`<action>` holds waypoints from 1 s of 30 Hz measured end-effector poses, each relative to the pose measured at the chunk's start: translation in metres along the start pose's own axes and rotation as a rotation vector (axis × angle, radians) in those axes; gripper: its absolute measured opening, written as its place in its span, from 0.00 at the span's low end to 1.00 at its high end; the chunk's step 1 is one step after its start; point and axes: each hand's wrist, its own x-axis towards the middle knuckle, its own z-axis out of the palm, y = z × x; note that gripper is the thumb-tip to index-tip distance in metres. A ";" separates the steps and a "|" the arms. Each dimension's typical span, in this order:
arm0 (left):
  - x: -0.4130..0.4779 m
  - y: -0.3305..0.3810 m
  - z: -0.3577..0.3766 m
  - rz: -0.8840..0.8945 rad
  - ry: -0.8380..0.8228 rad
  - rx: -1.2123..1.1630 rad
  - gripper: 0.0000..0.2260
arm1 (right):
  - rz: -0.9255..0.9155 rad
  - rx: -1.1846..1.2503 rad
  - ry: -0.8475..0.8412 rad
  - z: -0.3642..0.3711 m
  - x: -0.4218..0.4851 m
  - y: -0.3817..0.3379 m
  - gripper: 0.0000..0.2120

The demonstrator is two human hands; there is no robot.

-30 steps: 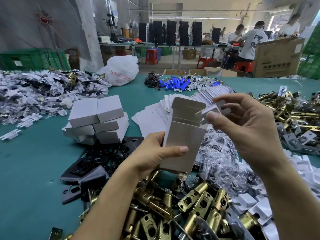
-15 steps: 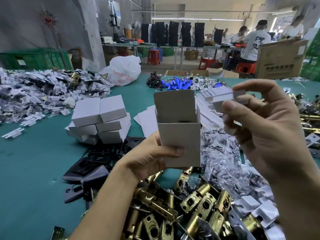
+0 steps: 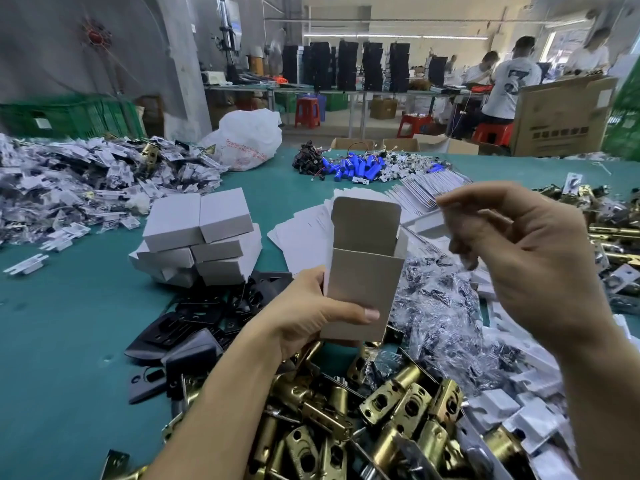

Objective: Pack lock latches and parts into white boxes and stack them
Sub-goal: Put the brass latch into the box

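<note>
My left hand (image 3: pixel 313 315) grips an open white box (image 3: pixel 362 271) upright above the table, its top flap standing up and the inside showing. Just right of the box mouth, my right hand (image 3: pixel 530 261) is blurred and pinches a small white plastic part (image 3: pixel 427 221) at its fingertips. Brass lock latches (image 3: pixel 391 420) lie heaped below both hands. A stack of closed white boxes (image 3: pixel 201 237) stands to the left. Black plates (image 3: pixel 204 327) lie beside my left forearm.
Clear bags of small parts (image 3: pixel 443 306) lie right of the box. Flat box blanks (image 3: pixel 304 230) lie behind it. Blue batteries (image 3: pixel 353 166) and a white bag (image 3: pixel 249 136) sit farther back. Bagged parts (image 3: pixel 79 181) are piled at the left, more latches (image 3: pixel 613 233) at the right. People work at far benches.
The box has been turned square, with its open top facing me and the flap up. My right hand has kept the white part and moved slightly toward the box mouth.
</note>
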 end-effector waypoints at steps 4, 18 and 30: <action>-0.001 -0.001 0.001 -0.018 -0.042 0.120 0.22 | -0.031 -0.095 -0.083 -0.005 -0.001 0.000 0.18; -0.004 -0.001 0.002 -0.013 -0.111 0.193 0.26 | -0.029 -0.467 -0.295 0.015 -0.003 0.003 0.16; -0.002 0.000 0.001 -0.019 -0.066 0.178 0.30 | 0.080 -0.616 -0.253 0.017 -0.004 0.000 0.15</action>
